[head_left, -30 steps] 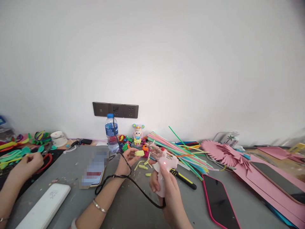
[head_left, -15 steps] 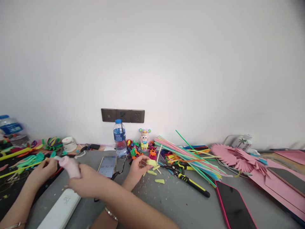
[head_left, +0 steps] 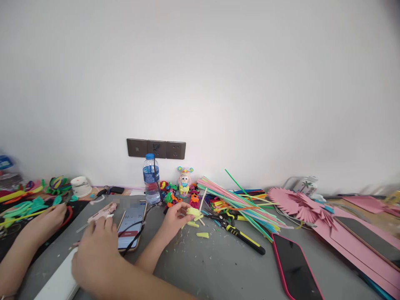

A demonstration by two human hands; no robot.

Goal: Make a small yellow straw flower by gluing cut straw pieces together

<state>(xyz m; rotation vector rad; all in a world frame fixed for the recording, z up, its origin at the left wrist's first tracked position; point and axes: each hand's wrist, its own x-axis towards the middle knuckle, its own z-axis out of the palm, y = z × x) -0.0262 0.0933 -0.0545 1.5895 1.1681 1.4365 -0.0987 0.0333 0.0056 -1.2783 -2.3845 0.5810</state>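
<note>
My left hand [head_left: 175, 220] is closed, pinching a pale yellow fuzzy piece [head_left: 194, 211] that looks like folded pipe cleaner. More short yellow pieces [head_left: 202, 235] lie on the table close to it. Crossing over my left arm, my right hand [head_left: 96, 250] is at the left, slightly blurred, fingers bent and apart. Just beyond its fingertips lies a pink tool [head_left: 101, 211] that looks like a glue gun, with a translucent stick behind it. Part of that tool is hidden by my fingers. A phone [head_left: 133, 235] showing a timer lies beside my right hand.
Another person's hand [head_left: 51, 225] works at the left over colourful strips. A white box-shaped device [head_left: 58, 279] lies below. Further along are a water bottle [head_left: 151, 179], a small figure [head_left: 184, 182], pipe cleaners [head_left: 237, 200], yellow-black pliers [head_left: 245, 239], a red-cased phone [head_left: 296, 266] and folded pink paper [head_left: 303, 208].
My right hand has lowered the pink tool onto the table and drawn back toward me. The left hand still holds the yellow piece. The view has shifted slightly.
</note>
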